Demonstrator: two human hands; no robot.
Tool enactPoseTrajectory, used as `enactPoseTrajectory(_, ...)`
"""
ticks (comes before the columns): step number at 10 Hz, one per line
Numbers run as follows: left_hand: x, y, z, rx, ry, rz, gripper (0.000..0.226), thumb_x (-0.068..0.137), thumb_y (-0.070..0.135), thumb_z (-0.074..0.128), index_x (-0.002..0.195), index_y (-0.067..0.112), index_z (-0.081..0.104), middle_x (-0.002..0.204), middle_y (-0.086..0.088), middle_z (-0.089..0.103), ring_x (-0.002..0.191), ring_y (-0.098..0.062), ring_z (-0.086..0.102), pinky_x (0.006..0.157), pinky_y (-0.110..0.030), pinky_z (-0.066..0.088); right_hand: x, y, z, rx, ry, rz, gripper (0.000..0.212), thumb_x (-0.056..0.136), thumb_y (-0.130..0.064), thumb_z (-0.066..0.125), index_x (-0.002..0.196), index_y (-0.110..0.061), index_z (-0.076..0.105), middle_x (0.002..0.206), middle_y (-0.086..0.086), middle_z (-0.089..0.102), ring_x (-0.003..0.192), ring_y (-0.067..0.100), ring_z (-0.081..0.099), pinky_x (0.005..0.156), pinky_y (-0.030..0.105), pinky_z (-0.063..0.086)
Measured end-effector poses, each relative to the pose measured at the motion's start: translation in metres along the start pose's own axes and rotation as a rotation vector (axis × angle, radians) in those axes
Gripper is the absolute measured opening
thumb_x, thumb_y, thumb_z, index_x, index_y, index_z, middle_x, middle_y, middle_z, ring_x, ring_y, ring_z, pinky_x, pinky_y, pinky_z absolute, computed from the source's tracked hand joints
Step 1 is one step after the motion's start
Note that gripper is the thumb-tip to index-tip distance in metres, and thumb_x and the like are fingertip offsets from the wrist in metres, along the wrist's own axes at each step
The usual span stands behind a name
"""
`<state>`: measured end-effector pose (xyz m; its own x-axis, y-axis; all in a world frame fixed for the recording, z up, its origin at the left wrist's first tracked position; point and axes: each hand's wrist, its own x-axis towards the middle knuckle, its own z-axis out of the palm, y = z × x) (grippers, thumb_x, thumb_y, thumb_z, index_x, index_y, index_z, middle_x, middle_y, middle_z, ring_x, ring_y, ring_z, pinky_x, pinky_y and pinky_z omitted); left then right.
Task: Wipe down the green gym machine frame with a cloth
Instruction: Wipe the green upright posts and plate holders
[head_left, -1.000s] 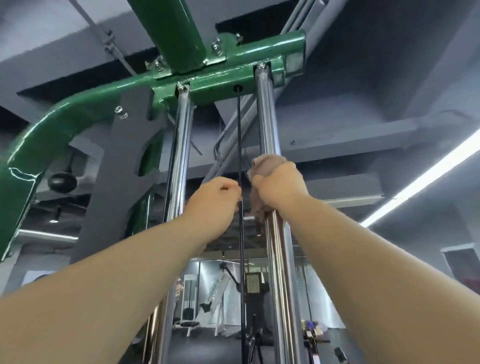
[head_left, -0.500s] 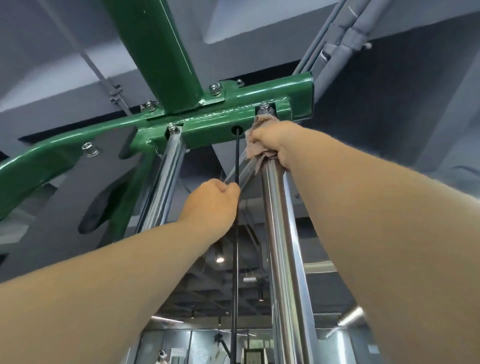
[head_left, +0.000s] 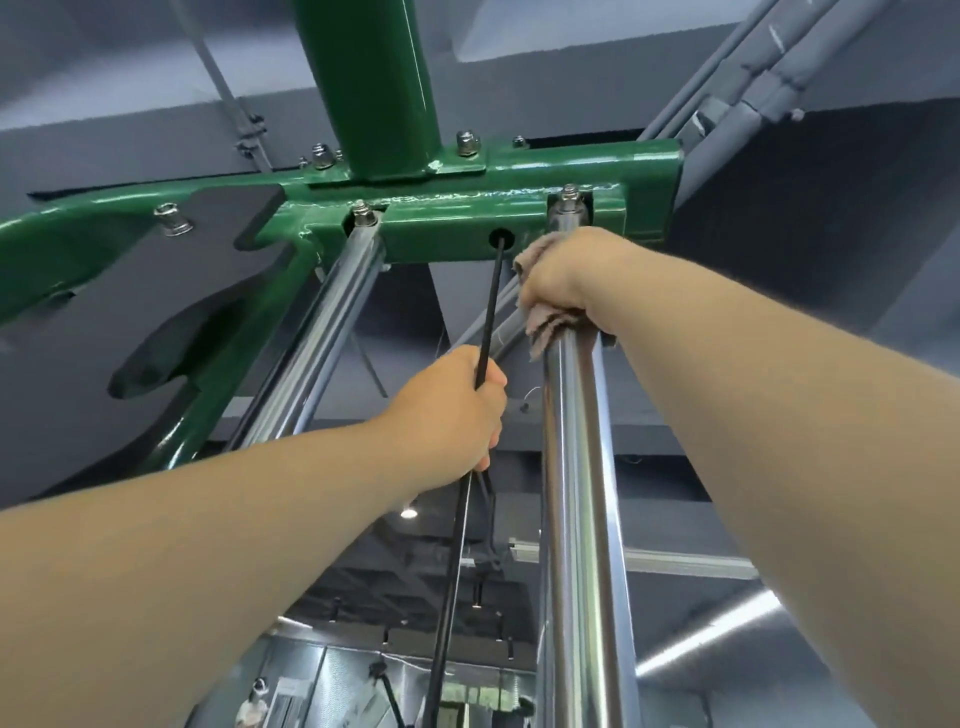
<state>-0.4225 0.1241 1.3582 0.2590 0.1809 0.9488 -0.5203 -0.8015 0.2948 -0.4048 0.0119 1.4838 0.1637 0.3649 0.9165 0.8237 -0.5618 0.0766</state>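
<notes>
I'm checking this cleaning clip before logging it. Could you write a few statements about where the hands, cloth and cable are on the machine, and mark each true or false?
1. The right hand holds the cloth around the right chrome guide rod, close under the green crossbeam. True.
2. The left hand rests open on the left chrome guide rod. False: its grip is closed around the black cable, between the two rods.
3. The black cable runs up into a round hole in the green crossbeam. True.
4. The cloth is bright blue. False: it is a pinkish beige.
5. Both hands hold the cloth. False: only the right hand does.
</notes>
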Motion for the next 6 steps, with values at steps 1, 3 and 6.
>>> enactPoseTrajectory(1, -0.004, 0.007, 0.006, 0.055, 0.018, 0.032, 0.012, 0.103, 0.011, 0.037, 0.099, 0.014, 0.048, 0.064, 0.0, 0.048, 0.038, -0.002, 0.044, 0.036, -0.009, 0.035, 0.008, 0.008, -0.008, 0.447, -0.114, 0.123, 0.024, 0.1, -0.002, 0.047, 0.079, -0.014, 0.049, 0.042, 0.006, 0.059, 0.04, 0.02, 0.055, 0.066, 0.032, 0.055)
enactPoseTrajectory(3, 0.006, -0.014, 0.002, 0.103, -0.02, 0.036, 0.011, 0.102, 0.01, 0.037, 0.098, 0.013, 0.047, 0.062, 0.0, 0.049, 0.035, -0.001, 0.042, 0.038, -0.011, 0.036, 0.013, 0.044, 0.016, 1.779, -0.106, 0.032, 0.007, 0.096, -0.001, 0.051, 0.094, -0.002, 0.058, 0.07, 0.012, 0.06, 0.064, 0.02, 0.057, 0.052, 0.03, 0.055)
enactPoseTrajectory(6, -0.007, 0.002, -0.007, 0.079, 0.028, 0.012, 0.013, 0.103, 0.011, 0.038, 0.102, 0.018, 0.048, 0.066, -0.003, 0.05, 0.043, -0.006, 0.044, 0.037, -0.009, 0.035, -0.014, 0.027, 0.02, 1.272, -0.138, 0.114, 0.028, 0.094, 0.003, 0.046, 0.072, -0.015, 0.049, 0.05, 0.003, 0.04, 0.041, 0.013, 0.037, 0.046, 0.025, 0.043)
